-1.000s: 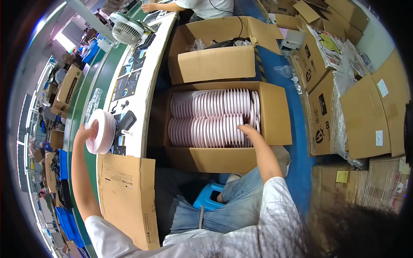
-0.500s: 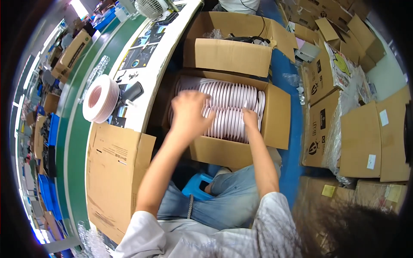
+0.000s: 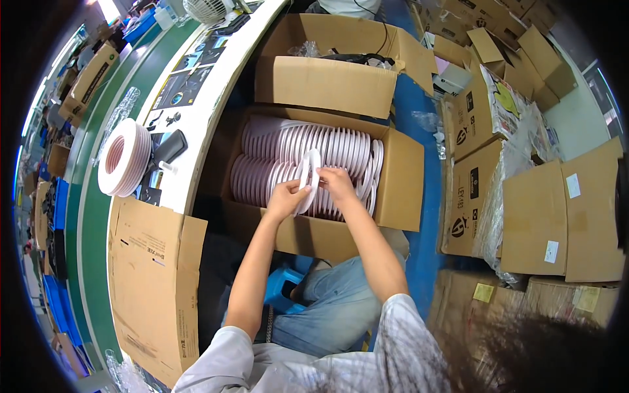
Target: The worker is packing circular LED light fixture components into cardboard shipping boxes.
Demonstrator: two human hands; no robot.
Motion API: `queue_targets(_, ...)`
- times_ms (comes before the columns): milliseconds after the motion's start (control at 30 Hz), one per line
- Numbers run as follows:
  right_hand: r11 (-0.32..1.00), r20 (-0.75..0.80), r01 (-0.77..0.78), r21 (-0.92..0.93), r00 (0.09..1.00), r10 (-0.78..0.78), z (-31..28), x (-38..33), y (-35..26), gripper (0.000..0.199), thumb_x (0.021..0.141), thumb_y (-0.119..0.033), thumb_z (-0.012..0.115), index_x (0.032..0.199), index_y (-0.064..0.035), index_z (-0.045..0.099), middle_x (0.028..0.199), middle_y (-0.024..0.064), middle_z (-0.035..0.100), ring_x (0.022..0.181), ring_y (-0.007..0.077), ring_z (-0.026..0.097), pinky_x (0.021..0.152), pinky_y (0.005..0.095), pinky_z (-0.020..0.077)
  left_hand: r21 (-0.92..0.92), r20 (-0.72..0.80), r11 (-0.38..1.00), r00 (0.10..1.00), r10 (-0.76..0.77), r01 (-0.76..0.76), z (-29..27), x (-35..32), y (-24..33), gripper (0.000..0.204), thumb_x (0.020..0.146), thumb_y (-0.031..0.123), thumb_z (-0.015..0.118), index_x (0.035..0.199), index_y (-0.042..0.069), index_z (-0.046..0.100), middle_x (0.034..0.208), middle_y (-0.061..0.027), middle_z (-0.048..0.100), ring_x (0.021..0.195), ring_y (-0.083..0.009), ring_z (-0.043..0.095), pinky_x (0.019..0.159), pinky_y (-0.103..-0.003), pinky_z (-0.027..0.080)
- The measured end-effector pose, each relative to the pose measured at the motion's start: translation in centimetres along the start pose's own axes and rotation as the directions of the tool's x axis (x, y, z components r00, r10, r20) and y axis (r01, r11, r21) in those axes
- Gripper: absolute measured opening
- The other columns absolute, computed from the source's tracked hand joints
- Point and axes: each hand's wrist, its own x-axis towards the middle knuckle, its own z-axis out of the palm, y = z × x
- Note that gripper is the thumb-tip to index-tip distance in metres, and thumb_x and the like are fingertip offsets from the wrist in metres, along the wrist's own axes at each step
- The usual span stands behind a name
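Both my hands pinch a white ring (image 3: 310, 178) with a wide hole, held tilted over an open cardboard box (image 3: 401, 180). My left hand (image 3: 286, 198) grips its left side, and my right hand (image 3: 336, 183) has its upper right edge. Beneath them the box holds two rows of similar pale pinkish-white rings (image 3: 327, 141) standing on edge, packed close together. To the left, a stack of such rings (image 3: 124, 158) leans on the white bench, beside a black block-shaped thing (image 3: 170, 145).
Behind the ring box stands another open cardboard box (image 3: 325, 84) with cables and clear plastic inside. A cardboard sheet (image 3: 147, 275) hangs at the bench's near edge. Printed cartons (image 3: 473, 196) wrapped in film line the right. A blue stool (image 3: 283, 288) is below me.
My left hand has come down and right, my right hand inward to the left. The hands now meet on one white ring raised above the rows. The whole view has shifted slightly.
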Motion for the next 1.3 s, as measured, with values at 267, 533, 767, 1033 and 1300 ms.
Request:
queue_targets(267,0.982,-0.385,0.168,-0.082,0.904,-0.187,-3.7,0.9,-2.6,0.031,0.086,-0.025,0.051,0.095,0.0036,0.058,0.071,0.0084,0.059,0.06,0.0178,0.059,0.056,0.0305,0.049,-0.402,-0.102,0.915,0.99,-0.094,0.046,-4.8,-0.5,-2.3,0.037,0.095,0.028,0.048,0.103,-0.006,0.06,0.085,-0.0091,0.066,0.083,-0.0127,0.06,0.078,-0.028,0.045)
queue_targets(533,0.312,0.142,0.481,-0.819,0.698,-0.702,-3.5,-1.4,-3.5,0.014,0.08,-0.014,0.061,0.079,-0.0015,0.067,0.079,0.0226,0.065,0.073,0.0352,0.064,0.069,0.0414,0.0498,0.323,-0.324,0.944,0.928,0.181,-0.071,-1.6,0.5,3.6,0.026,0.071,0.021,0.068,0.085,-0.001,0.069,0.063,-0.0177,0.063,0.062,-0.0246,0.067,0.061,-0.035,0.051)
queue_targets(767,0.265,-0.014,0.445,-0.855,0.492,-0.87,-2.8,-1.5,-3.6,0.016,0.079,-0.013,0.062,0.083,0.0035,0.061,0.073,0.0154,0.065,0.062,0.0227,0.061,0.057,0.0359,0.0479,0.436,-0.274,0.9,0.95,0.149,-0.015,-2.3,1.5,2.4,0.029,0.066,0.023,0.067,0.083,0.0,0.07,0.067,-0.0221,0.064,0.068,-0.0343,0.066,0.068,-0.04,0.053)
queue_targets(1033,0.632,-0.086,0.335,-0.698,0.838,-0.54,-0.1,-2.5,-3.5,0.014,0.074,-0.008,0.061,0.084,0.0007,0.063,0.062,0.0039,0.057,0.059,0.0108,0.054,0.058,0.0287,0.045,0.433,-0.287,0.901,0.948,0.138,0.0,-3.6,1.4,2.7,0.029,0.064,0.022,0.069,0.082,0.0,0.069,0.075,-0.0232,0.065,0.077,-0.0367,0.066,0.073,-0.042,0.052)
queue_targets(1300,0.942,0.031,0.321,-0.095,0.947,-0.319,-1.8,-1.0,-2.5,0.018,0.078,-0.004,0.058,0.095,-0.0005,0.057,0.074,0.0059,0.059,0.068,0.0144,0.057,0.068,0.0306,0.0473,0.338,-0.283,0.941,0.953,0.106,-0.005,-3.5,0.5,2.7,0.027,0.067,0.019,0.068,0.084,-0.001,0.067,0.071,-0.0172,0.066,0.068,-0.0288,0.066,0.069,-0.037,0.051)
